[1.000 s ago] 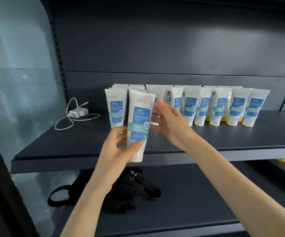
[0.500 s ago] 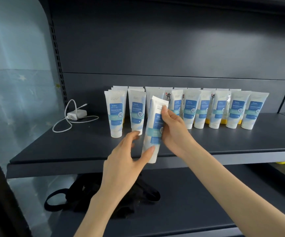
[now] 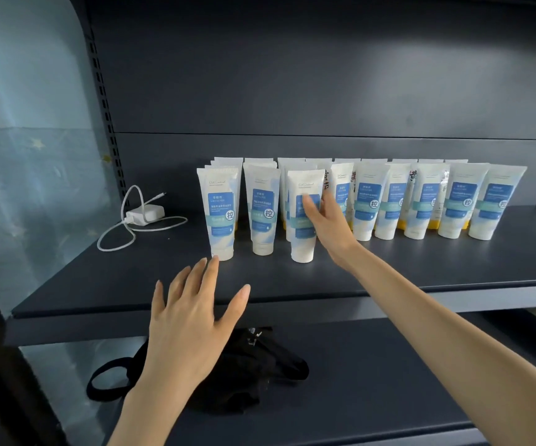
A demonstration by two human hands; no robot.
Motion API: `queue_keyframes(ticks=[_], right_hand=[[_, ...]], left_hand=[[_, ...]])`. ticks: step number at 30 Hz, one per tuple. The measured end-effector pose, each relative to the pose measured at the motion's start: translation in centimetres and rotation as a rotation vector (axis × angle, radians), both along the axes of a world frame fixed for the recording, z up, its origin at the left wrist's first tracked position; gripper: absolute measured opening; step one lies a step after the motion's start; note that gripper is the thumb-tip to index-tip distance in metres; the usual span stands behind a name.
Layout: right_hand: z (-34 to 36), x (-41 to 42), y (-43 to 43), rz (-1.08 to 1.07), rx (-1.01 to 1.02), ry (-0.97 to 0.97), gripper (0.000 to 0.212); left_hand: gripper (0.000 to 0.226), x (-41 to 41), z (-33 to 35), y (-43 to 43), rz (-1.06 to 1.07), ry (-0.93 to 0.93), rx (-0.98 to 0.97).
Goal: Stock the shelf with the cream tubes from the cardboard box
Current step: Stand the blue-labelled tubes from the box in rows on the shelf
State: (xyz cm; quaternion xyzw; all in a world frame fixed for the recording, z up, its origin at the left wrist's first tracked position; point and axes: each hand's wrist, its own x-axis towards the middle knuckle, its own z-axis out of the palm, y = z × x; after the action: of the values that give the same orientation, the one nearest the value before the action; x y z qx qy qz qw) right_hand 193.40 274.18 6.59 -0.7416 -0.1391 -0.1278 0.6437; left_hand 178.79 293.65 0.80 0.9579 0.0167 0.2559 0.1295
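White cream tubes with blue labels stand cap-down in rows on the dark shelf (image 3: 163, 284). One cream tube (image 3: 302, 243) stands a little in front of the row, third from the left. My right hand (image 3: 327, 226) holds it at the label, fingers across its front and thumb hidden. Two more front tubes (image 3: 221, 214) (image 3: 262, 214) stand to its left. My left hand (image 3: 192, 320) hovers open over the shelf's front edge, fingers spread, holding nothing. The cardboard box is out of view.
A white charger with its cable (image 3: 144, 215) lies on the shelf to the left of the tubes. A black bag (image 3: 244, 378) sits on the lower shelf under my left hand. The shelf upright (image 3: 104, 123) stands at the left.
The tube went from both hands in front of the shelf to standing on the shelf in the front row. My left hand let go and dropped back open.
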Motion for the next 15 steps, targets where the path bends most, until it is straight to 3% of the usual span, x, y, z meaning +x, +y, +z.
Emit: queue_keyframes(ticks=[2,8,15], right_hand=[[-1.1,-0.4,-0.6,0.025,-0.095,0.002,0.03],[-3.2,-0.8,-0.4,-0.099,-0.423,-0.045,0.065],[-2.5,0.3,-0.1,-0.17,-0.433,-0.008,0.061]], left_hand=[[0.112,0.1,0.0,0.2,0.003,-0.009,-0.023],[0.095,0.7,0.4,0.1,-0.011,-0.013,-0.057],[0.09,0.6,0.4,-0.2,-0.037,-0.045,-0.061]])
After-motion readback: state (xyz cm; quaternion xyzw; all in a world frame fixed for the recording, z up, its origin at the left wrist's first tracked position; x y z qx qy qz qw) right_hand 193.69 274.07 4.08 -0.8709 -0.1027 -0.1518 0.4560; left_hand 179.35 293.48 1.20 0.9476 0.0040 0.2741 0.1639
